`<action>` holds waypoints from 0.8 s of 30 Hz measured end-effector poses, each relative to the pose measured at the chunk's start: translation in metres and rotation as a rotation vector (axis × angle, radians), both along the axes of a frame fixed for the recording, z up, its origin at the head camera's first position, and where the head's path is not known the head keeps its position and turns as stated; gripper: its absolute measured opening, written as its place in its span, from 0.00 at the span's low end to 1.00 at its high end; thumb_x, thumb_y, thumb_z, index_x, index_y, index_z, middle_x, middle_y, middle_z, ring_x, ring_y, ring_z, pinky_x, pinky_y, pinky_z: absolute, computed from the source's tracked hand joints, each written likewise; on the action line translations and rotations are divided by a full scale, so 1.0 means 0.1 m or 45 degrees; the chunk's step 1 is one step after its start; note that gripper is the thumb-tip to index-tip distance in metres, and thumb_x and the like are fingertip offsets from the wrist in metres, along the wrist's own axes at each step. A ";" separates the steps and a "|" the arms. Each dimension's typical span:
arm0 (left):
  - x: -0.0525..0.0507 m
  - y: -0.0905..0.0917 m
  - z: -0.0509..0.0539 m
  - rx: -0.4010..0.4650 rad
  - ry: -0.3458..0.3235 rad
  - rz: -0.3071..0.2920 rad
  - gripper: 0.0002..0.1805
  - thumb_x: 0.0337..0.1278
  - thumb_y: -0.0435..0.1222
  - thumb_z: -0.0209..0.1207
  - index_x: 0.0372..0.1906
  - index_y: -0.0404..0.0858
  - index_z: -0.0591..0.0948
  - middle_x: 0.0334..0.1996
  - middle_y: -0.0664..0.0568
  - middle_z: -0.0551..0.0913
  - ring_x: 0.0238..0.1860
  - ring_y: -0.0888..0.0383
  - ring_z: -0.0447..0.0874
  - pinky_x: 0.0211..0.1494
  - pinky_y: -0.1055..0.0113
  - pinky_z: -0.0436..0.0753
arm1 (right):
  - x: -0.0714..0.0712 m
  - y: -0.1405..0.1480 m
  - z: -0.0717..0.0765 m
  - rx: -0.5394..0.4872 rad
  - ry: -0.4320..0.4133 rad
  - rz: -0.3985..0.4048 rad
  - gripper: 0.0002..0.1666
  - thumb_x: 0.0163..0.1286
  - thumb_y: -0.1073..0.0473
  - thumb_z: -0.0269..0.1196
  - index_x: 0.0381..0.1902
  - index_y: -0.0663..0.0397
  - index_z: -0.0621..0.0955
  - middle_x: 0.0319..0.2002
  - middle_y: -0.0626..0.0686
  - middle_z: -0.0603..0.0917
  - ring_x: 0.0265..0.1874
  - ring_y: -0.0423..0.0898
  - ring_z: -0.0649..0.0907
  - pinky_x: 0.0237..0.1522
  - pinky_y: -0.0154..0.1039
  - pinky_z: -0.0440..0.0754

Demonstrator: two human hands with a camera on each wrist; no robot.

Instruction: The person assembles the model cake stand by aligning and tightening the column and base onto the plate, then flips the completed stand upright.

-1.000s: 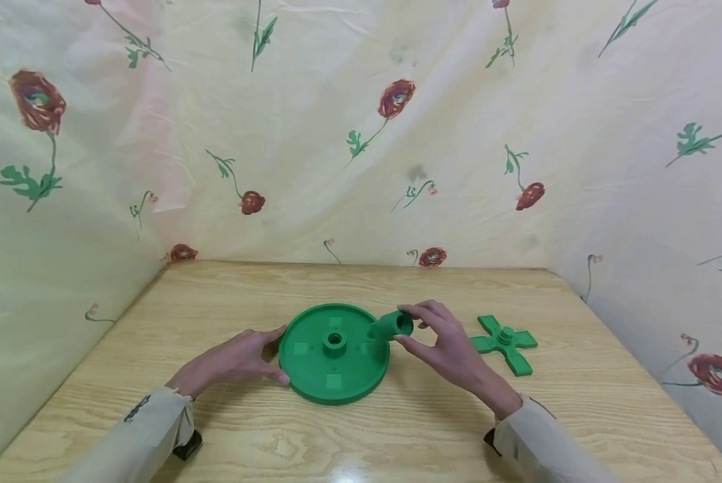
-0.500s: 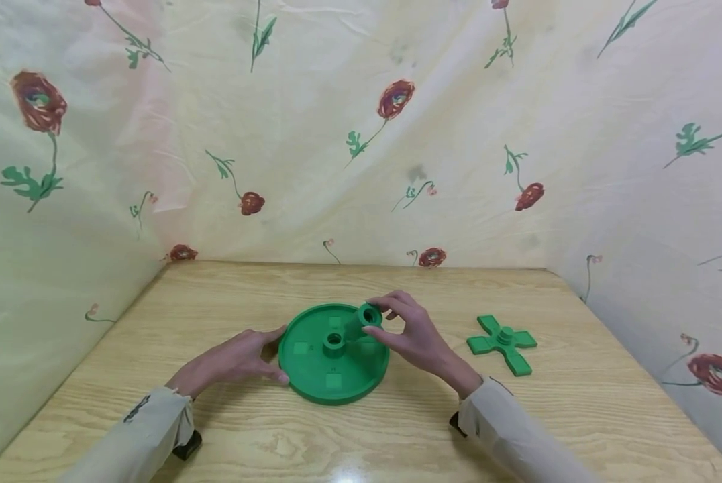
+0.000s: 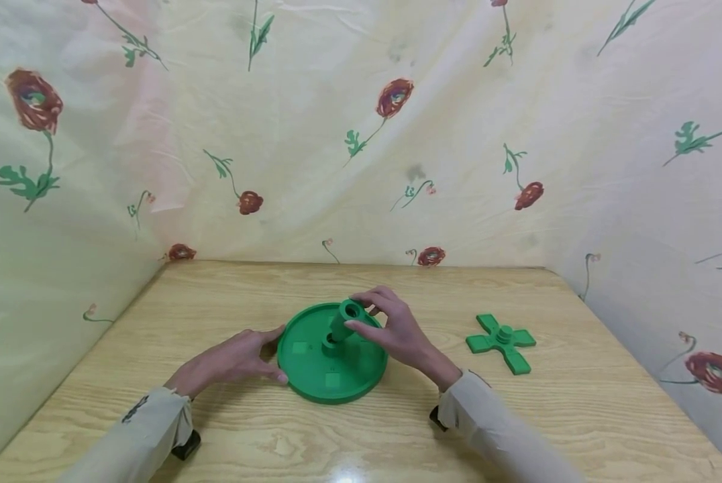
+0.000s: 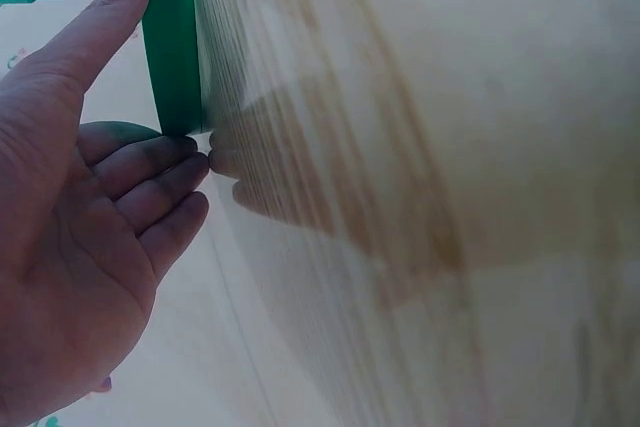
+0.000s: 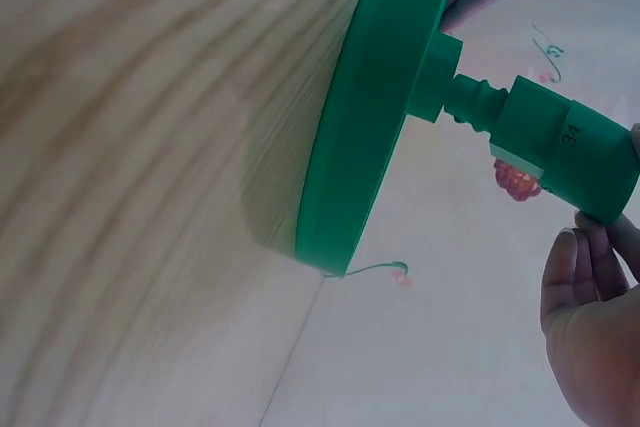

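A round green disc [image 3: 313,382] with a raised rim lies on the table. Along its left edge my left hand [image 3: 231,365] is spread, thumb and fingers against the rim; the left wrist view has the thumb on the disc [image 4: 172,47]. Between thumb and fingertips my right hand [image 3: 400,332] pinches the wide end of a green cylinder [image 3: 344,323], slightly tilted over the disc's central socket [image 3: 331,349]. In the right wrist view the cylinder [image 5: 570,142] points its narrow threaded end at the socket [image 5: 437,77], right at its mouth.
To the right on the wooden table [image 3: 421,436] lies a green cross-shaped piece [image 3: 503,341] with a short threaded stud in its middle, facing up. Flower-patterned cloth [image 3: 300,134] hangs behind the table and at both sides.
My right hand has moved left with the cylinder, from above the disc's right edge to its central socket. The left hand has stayed at the rim.
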State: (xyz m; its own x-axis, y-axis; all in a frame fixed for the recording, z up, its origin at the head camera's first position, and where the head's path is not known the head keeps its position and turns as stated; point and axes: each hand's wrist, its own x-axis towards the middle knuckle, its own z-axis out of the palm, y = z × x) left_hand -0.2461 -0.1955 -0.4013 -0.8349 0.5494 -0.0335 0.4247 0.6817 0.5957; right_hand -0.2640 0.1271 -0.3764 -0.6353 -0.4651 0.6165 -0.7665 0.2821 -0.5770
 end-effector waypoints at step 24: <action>0.00 0.00 0.00 -0.016 -0.036 0.029 0.59 0.51 0.53 0.76 0.76 0.22 0.60 0.73 0.32 0.68 0.73 0.41 0.65 0.69 0.45 0.72 | -0.06 -0.18 0.01 0.006 -0.080 -0.012 0.20 0.69 0.64 0.72 0.57 0.64 0.84 0.49 0.54 0.83 0.48 0.50 0.80 0.49 0.58 0.83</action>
State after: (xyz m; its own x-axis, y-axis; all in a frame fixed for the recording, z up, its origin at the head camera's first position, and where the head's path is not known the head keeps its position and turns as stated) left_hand -0.2462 -0.1951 -0.4016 -0.8457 0.5298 -0.0640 0.3923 0.6985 0.5984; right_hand -0.2699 0.1089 -0.3756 -0.6772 -0.4616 0.5731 -0.7260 0.2918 -0.6228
